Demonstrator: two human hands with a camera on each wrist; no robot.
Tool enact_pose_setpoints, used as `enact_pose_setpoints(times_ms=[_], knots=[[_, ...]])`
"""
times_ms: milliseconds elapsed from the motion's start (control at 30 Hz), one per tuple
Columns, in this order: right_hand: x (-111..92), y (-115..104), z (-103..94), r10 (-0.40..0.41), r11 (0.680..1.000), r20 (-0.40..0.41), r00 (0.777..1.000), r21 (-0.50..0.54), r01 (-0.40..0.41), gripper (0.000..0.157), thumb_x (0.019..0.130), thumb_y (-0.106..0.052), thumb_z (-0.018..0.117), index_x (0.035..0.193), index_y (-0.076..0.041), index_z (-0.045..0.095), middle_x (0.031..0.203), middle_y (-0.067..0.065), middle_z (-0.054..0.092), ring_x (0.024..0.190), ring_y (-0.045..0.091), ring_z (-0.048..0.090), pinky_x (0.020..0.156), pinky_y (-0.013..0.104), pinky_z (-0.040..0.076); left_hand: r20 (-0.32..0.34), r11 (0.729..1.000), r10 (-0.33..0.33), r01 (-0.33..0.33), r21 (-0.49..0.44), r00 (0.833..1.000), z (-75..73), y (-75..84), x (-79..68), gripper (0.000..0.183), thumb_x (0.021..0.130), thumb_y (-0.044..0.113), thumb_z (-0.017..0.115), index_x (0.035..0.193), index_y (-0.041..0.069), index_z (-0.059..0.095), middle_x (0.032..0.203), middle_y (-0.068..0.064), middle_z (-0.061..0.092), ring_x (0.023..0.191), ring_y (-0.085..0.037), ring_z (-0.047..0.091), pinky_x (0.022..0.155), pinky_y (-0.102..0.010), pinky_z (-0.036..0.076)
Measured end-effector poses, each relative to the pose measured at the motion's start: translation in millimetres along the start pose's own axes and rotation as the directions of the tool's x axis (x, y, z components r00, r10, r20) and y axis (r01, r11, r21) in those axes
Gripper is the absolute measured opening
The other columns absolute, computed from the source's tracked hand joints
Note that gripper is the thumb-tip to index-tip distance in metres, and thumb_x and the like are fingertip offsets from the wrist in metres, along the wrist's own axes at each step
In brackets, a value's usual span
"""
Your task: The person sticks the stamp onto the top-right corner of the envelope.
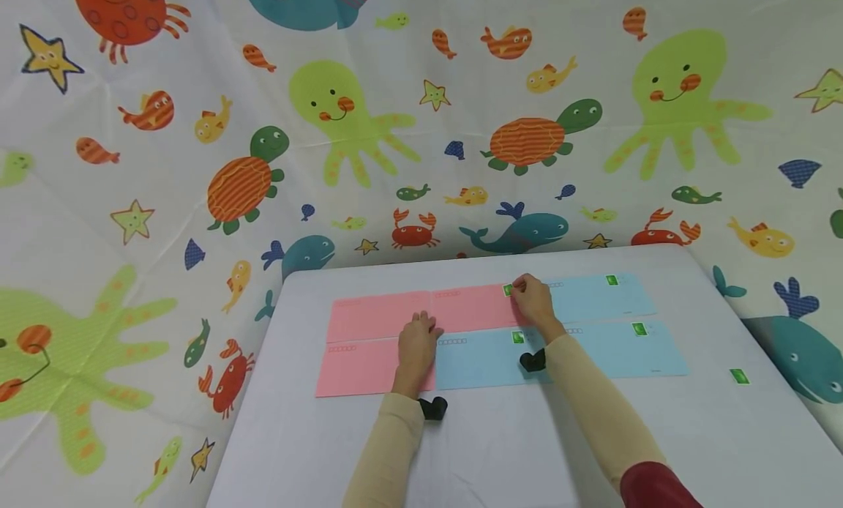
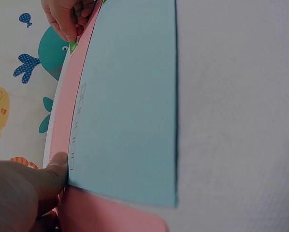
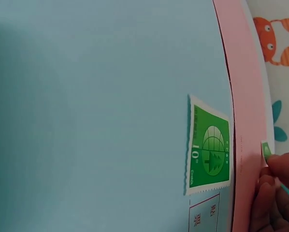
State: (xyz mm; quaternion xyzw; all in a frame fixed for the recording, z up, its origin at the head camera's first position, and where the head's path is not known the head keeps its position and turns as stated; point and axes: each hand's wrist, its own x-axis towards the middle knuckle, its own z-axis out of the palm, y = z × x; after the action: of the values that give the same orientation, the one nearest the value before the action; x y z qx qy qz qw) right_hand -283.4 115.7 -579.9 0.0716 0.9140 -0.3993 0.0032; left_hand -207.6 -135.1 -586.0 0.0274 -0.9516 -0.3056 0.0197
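Observation:
My right hand [image 1: 535, 303] is at the top right corner of the upper middle pink envelope [image 1: 470, 308]. Its thumb and fingertips pinch a small green postage stamp [image 3: 266, 150] there, partly covered by the fingers. Below lies a blue envelope [image 2: 130, 106] with a green stamp [image 3: 209, 147] at its upper right corner. My left hand [image 1: 418, 347] rests where the pink and blue envelopes meet, its thumb by the blue envelope's left edge. Under that hand is the lower left pink envelope [image 1: 358, 369]; another pink envelope [image 1: 369, 318] lies above it.
Two blue envelopes, an upper [image 1: 596, 297] and a lower [image 1: 626, 354], lie at the right, each bearing a green stamp. One loose stamp [image 1: 740, 376] lies on the white table [image 1: 500, 449] farther right. A sea-animal cloth [image 1: 421, 142] hangs behind the table.

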Motion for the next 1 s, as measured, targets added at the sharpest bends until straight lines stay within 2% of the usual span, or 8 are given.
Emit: enact_pose_setpoints(times_ms=[233, 467, 667, 800, 1000], knots=[[1.0, -1.6, -1.0, -0.001, 1.0, 0.026, 1.0, -0.03, 0.002, 0.023, 0.102, -0.019, 0.054, 0.117, -0.002, 0.059, 0.115, 0.022, 0.067, 0.098, 0.031, 0.06, 0.09, 0.043, 0.053, -0.011, 1.0, 0.022, -0.022, 0.02, 1.0, -0.7, -0.4, 0.2, 0.041, 0.095, 0.023, 0.068, 0.132, 0.006, 0.065, 0.147, -0.017, 0.056, 0.137, -0.036, 0.053, 0.111, -0.048, 0.046], [3.9, -1.0, -1.2, -0.039, 0.996, 0.045, 0.998, -0.073, 0.042, 0.025, 0.102, -0.018, 0.053, 0.115, -0.001, 0.064, 0.114, 0.021, 0.069, 0.098, 0.033, 0.061, 0.091, 0.046, 0.053, -0.032, 0.998, 0.059, -0.058, 0.029, 0.998, -1.4, -1.1, 0.4, 0.039, 0.095, 0.022, 0.068, 0.13, 0.005, 0.067, 0.142, -0.018, 0.06, 0.129, -0.037, 0.059, 0.107, -0.047, 0.05], [6.7, -1.0, -0.4, -0.035, 0.993, 0.062, 0.997, -0.108, 0.042, 0.027, 0.102, -0.018, 0.053, 0.117, 0.0, 0.066, 0.115, 0.021, 0.068, 0.102, 0.033, 0.06, 0.097, 0.048, 0.052, -0.025, 0.997, 0.068, -0.067, 0.04, 0.997, -1.4, -2.4, 2.4, 0.038, 0.095, 0.022, 0.068, 0.129, 0.005, 0.068, 0.14, -0.018, 0.061, 0.126, -0.036, 0.061, 0.105, -0.046, 0.051], [7.5, -0.1, 0.7, -0.052, 0.991, 0.051, 0.997, -0.123, 0.058, 0.027, 0.102, -0.017, 0.054, 0.117, 0.0, 0.067, 0.115, 0.021, 0.067, 0.104, 0.033, 0.058, 0.1, 0.048, 0.051, -0.019, 0.996, 0.07, -0.069, 0.056, 0.997, -1.6, -2.6, 2.6, 0.039, 0.094, 0.023, 0.069, 0.129, 0.005, 0.068, 0.141, -0.018, 0.06, 0.129, -0.037, 0.059, 0.106, -0.047, 0.05], [8.5, 1.5, 1.0, -0.087, 0.988, 0.056, 0.995, -0.127, 0.093, 0.027, 0.102, -0.017, 0.055, 0.117, 0.002, 0.067, 0.117, 0.023, 0.064, 0.108, 0.035, 0.056, 0.103, 0.051, 0.049, -0.012, 0.999, 0.043, -0.043, 0.033, 0.999, -2.4, -2.7, 3.0, 0.04, 0.095, 0.024, 0.069, 0.13, 0.006, 0.067, 0.144, -0.018, 0.057, 0.134, -0.036, 0.056, 0.109, -0.047, 0.048]])
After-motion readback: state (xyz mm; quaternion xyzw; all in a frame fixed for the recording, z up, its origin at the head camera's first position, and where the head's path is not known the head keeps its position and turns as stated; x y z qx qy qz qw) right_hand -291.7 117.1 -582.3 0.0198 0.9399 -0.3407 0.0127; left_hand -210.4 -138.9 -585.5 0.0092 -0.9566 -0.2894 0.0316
